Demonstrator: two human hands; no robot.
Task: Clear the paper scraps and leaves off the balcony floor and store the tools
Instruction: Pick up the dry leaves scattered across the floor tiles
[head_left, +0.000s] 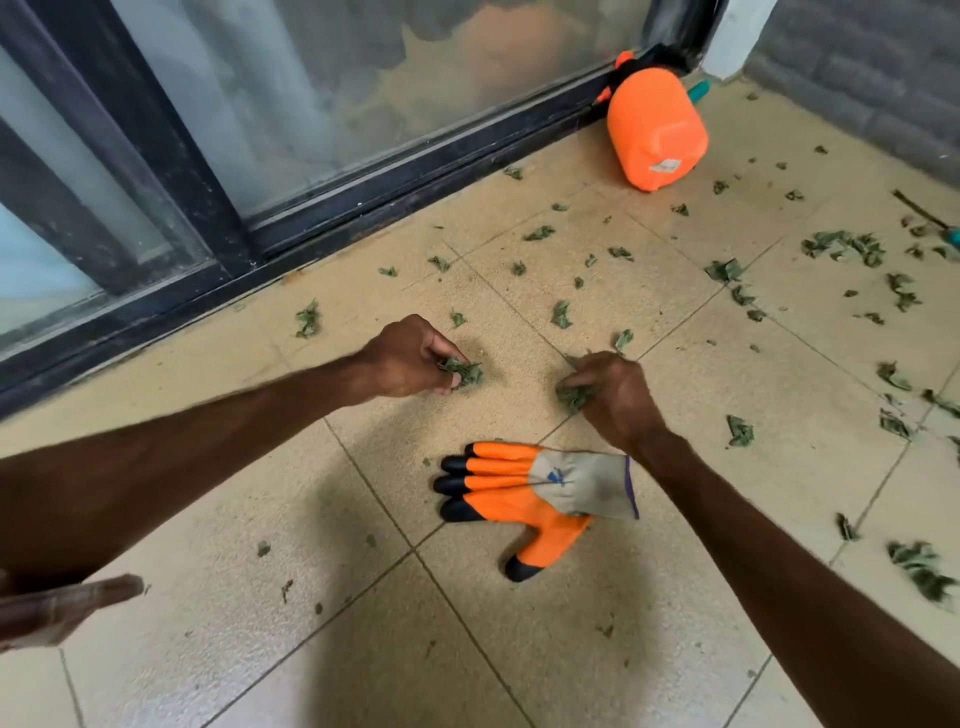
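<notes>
Green leaf scraps (841, 244) lie scattered over the beige tiled balcony floor (260, 519), thickest at the right. My left hand (410, 358) reaches to the floor's middle and pinches a small clump of leaves (465, 371). My right hand (615, 397) grips another bunch of leaves (571, 397) close beside it. An orange garden glove (530, 493) with black fingertips and a grey cuff lies flat on the tiles just below both hands.
An orange spray bottle (655, 132) lies on its side in the far corner by the sliding glass door's dark frame (363, 208). A grey brick wall (872, 78) closes the right side. A thin tool with a teal tip (930, 218) lies at far right.
</notes>
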